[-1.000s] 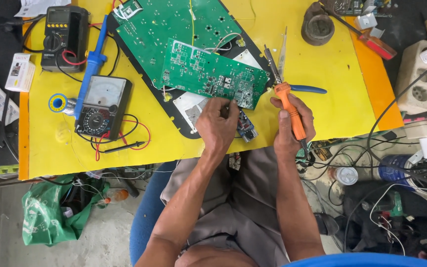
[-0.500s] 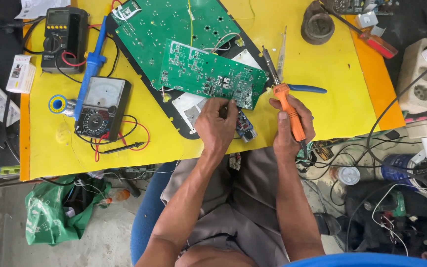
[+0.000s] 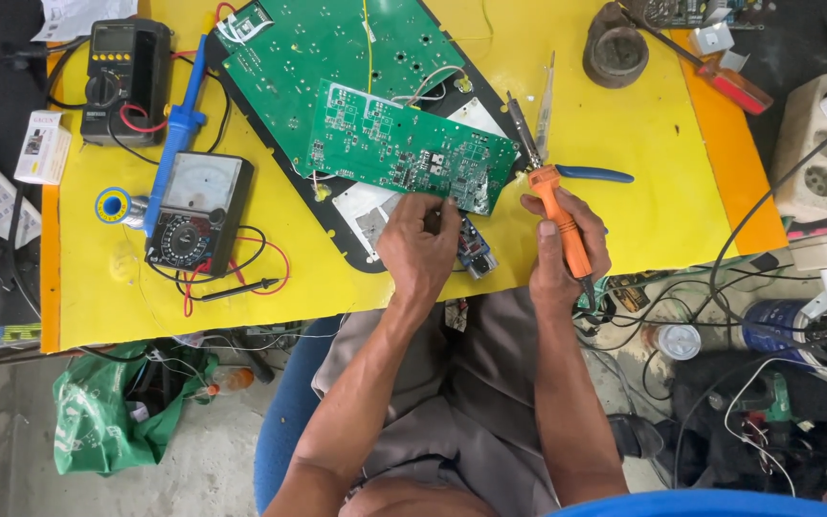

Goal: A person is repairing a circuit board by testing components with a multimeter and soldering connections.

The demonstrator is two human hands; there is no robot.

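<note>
A big yellow table (image 3: 624, 220) fills the top of the view, and a person sits at its near edge. On the table lies a large green circuit board (image 3: 327, 48) on a black panel (image 3: 337, 244). A smaller green circuit board (image 3: 404, 148) lies tilted on top of it, near the middle of the table.

To the left sits a black meter with a dial (image 3: 198, 215), with red and black wires curling beside it. Behind it is a second dark meter (image 3: 126, 77). A blue pump tool (image 3: 176, 144) lies across the meter with a dial, and a small roll of solder wire (image 3: 112, 206) is just beside it. A dark round pot (image 3: 614, 48) stands at the far right of the table, and a red-handled screwdriver (image 3: 720, 81) lies near it.

The left hand (image 3: 420, 244) rests at the near edge of the smaller green circuit board, and its fingertips are bent down together and touch that edge. A small blue part (image 3: 476, 257) peeks out just beside this hand.

The right hand (image 3: 557, 244) is closed tight around the orange handle of a soldering iron (image 3: 552, 196). Its metal tip points away, up past the right end of the smaller board. Blue-handled pliers (image 3: 591, 174) lie just behind it.
</note>
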